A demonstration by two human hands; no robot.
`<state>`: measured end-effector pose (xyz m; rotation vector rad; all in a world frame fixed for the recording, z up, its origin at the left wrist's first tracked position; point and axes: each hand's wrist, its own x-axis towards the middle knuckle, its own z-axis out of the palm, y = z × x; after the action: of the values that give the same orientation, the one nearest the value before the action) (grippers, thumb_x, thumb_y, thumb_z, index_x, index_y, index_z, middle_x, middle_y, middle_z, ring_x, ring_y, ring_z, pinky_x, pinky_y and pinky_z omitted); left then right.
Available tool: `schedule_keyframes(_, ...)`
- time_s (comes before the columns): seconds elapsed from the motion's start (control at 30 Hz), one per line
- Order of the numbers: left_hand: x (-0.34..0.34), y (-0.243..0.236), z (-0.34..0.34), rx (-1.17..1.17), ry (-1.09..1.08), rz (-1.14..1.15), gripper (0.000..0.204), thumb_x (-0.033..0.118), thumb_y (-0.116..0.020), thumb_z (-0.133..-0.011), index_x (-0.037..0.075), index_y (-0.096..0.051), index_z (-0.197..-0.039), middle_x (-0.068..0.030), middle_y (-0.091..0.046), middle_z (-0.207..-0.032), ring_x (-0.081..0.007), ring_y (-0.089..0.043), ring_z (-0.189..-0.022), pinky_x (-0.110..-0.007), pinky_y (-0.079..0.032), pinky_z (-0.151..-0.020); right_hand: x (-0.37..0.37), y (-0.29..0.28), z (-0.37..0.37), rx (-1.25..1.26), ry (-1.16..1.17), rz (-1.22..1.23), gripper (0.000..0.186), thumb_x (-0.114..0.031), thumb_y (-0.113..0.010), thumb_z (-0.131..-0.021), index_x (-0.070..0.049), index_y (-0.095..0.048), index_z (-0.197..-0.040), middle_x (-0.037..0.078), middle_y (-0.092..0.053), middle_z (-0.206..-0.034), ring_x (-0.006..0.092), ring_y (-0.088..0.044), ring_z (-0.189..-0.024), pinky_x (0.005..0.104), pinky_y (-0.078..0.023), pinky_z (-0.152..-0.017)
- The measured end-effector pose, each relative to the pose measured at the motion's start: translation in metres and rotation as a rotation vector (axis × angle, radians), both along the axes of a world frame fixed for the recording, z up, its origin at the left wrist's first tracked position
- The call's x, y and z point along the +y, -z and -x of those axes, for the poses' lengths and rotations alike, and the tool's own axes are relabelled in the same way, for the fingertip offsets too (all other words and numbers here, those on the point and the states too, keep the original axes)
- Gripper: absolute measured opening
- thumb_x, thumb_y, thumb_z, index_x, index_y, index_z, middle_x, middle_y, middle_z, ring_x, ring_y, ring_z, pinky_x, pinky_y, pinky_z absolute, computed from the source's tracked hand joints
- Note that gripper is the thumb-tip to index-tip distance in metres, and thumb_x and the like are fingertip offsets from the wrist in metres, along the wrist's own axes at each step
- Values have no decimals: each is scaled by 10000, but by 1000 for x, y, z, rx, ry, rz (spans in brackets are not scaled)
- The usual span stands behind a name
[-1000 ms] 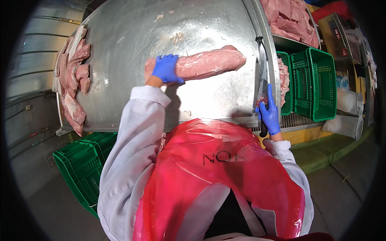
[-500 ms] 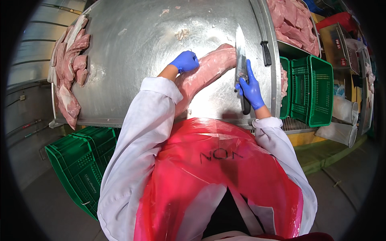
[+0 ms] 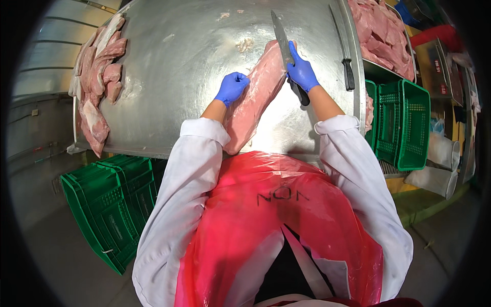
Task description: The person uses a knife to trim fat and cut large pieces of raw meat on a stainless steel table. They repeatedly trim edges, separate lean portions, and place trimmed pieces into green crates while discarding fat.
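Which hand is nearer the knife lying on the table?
The right. The right hand, gripping another knife, is left of the lying knife; the left hand is farther left, at the long meat piece.

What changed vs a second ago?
Right hand carried its knife left from the right edge of the table to the far end of the long meat piece. The meat swung from nearly crosswise to steeply slanted. Left hand, now curled, shifted from atop its left end to its left side. Unchanged: second knife, meat pile at left.
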<state>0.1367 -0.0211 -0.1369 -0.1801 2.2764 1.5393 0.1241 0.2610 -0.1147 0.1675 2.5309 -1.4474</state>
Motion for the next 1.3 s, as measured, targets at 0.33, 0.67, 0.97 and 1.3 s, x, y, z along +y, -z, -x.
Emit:
schedule_keyframes(0.33,-94,-36,-157,586,261,366,510,354,-837,-703,44,-563,-1002,-168,-561,-947,-365,-565,-871,-446,-481,-801,-100,-33,7,-142,-217,-69,811,-53,-456,-892,-17,-97,-1618,276,-703,-835,317,-712,-623,415,-581,-608)
schedule_keyframes(0.67,-113,25,-178,653,31,5,271,59,-688,-746,42,-537,-971,-158,-507,-990,-356,-509,-973,-441,-435,-879,-115,-73,-66,-295,-112,-79,767,-96,-484,-965,-92,-119,-1640,155,-659,-738,216,-649,-548,362,-565,-568)
schedule_keyframes(0.97,-124,23,-144,217,52,-71,230,195,-750,-845,14,-609,-829,-82,-579,-707,-199,-557,-663,-337,-491,-657,-93,-201,-229,-654,-67,73,778,-25,-453,-957,-239,-178,-1652,86,-636,-665,144,-589,-487,311,-515,-493)
schedule_keyframes(1.3,8,-45,16,42,342,506,410,331,-749,-754,-13,-775,-975,-264,-737,-1025,-382,-741,-926,-427,-587,-851,-73,-76,-147,-83,346,190,804,-38,-519,-980,-307,-164,-1650,82,-641,-727,133,-594,-538,315,-517,-493)
